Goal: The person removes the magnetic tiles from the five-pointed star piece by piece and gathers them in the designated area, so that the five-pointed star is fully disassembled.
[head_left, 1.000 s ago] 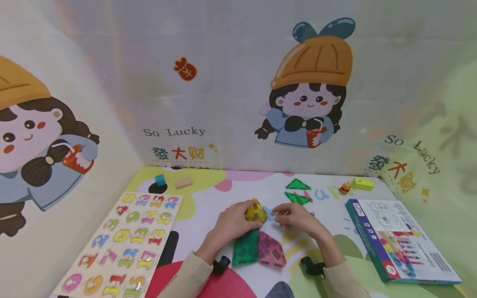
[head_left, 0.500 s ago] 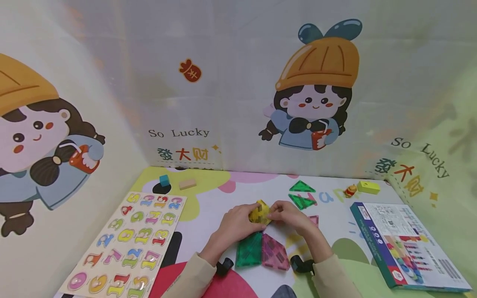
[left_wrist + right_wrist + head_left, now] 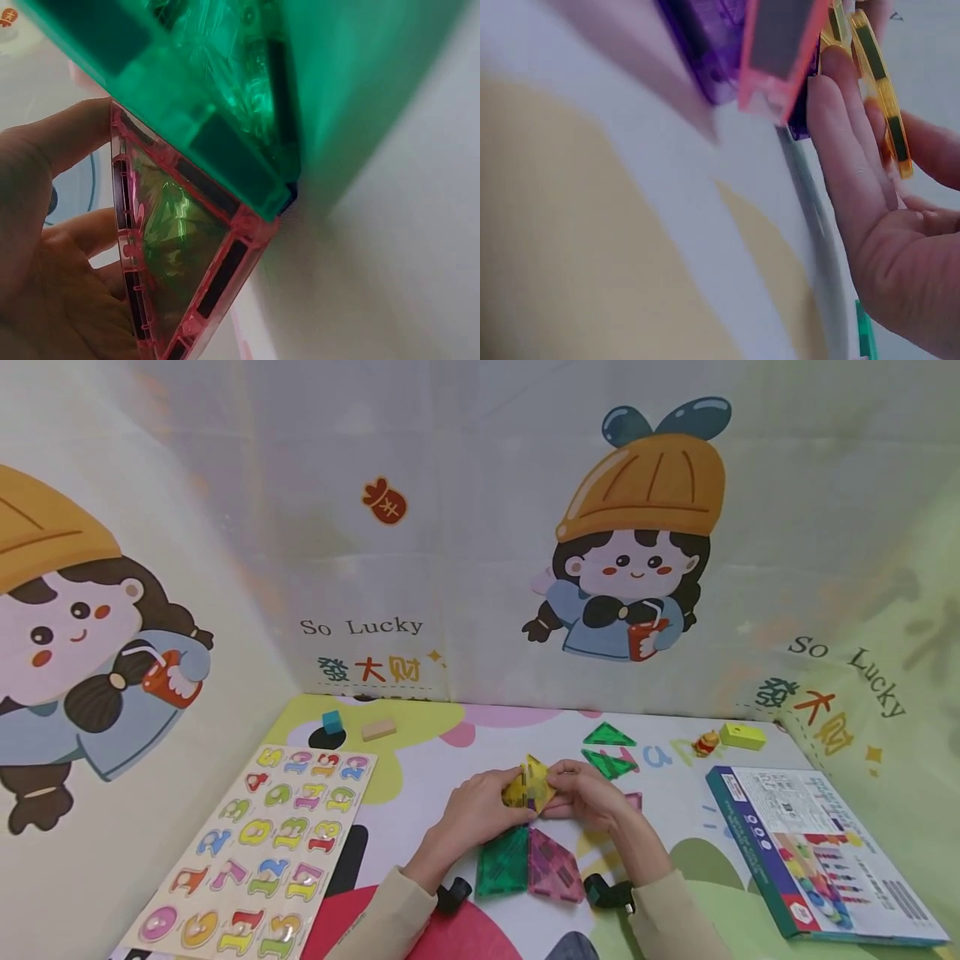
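Yellow magnetic tiles (image 3: 528,783) stand at the middle of the table, angled together. My left hand (image 3: 480,803) grips their left side, fingers behind and thumb in front. From the right, my right hand (image 3: 591,793) pinches a yellow tile (image 3: 885,97) between thumb and fingers, as the right wrist view shows. Just in front of the hands are a green tile (image 3: 502,865) and a pink tile (image 3: 555,865), side by side. The left wrist view has the pink tile (image 3: 180,225) beside my left fingers. A purple tile (image 3: 712,52) shows low in the build.
Two green triangular tiles (image 3: 609,765) lie behind my right hand, and another pink tile (image 3: 634,801) is partly hidden by that wrist. A number puzzle board (image 3: 258,843) is at left, a box (image 3: 821,852) at right. Small blocks (image 3: 378,729) and a bear figurine (image 3: 705,743) sit farther back.
My right hand has moved left to the yellow tiles and now pinches one, which stands more upright and spread. My left hand has kept its grip. The head view has shifted slightly.
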Demonstrator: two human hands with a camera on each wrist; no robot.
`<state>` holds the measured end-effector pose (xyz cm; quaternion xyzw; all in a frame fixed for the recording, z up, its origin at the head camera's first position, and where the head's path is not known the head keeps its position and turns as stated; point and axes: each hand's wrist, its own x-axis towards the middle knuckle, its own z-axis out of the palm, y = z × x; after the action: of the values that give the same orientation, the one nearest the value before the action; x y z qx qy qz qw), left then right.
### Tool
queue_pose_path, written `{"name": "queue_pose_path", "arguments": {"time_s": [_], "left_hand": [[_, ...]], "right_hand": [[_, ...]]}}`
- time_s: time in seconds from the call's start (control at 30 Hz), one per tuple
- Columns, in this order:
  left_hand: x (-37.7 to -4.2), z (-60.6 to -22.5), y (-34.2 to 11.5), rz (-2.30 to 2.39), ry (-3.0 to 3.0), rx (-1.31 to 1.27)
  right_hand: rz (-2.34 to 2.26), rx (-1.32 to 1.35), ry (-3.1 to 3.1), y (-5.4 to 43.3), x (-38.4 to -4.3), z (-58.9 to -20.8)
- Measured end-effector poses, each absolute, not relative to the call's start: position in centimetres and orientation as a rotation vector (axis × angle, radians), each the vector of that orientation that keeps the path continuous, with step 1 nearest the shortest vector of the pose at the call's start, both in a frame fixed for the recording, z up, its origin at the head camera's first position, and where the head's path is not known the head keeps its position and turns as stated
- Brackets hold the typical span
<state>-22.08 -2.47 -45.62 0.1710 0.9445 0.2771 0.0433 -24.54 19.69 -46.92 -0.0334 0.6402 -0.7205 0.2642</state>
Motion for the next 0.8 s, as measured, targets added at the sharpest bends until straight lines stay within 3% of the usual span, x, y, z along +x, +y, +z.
{"name": "queue_pose_path", "arguments": {"time_s": [0.23,0.6,0.8], "left_hand": [[-21.9,-45.5,-2.4,0.824,2.885,0.495],[-21.8,-45.6,-2.2,0.846,2.868,0.477],[-21.9,-45.5,-2.3,0.821,2.88,0.481]], "right_hand": [[-1.896,0.014,1.98,19.7,-25.2,-45.8],[-1.876,0.089,2.219,17.9,-30.0,-44.7],[-1.869,0.096,2.243,17.2,-31.0,-45.1]]}}
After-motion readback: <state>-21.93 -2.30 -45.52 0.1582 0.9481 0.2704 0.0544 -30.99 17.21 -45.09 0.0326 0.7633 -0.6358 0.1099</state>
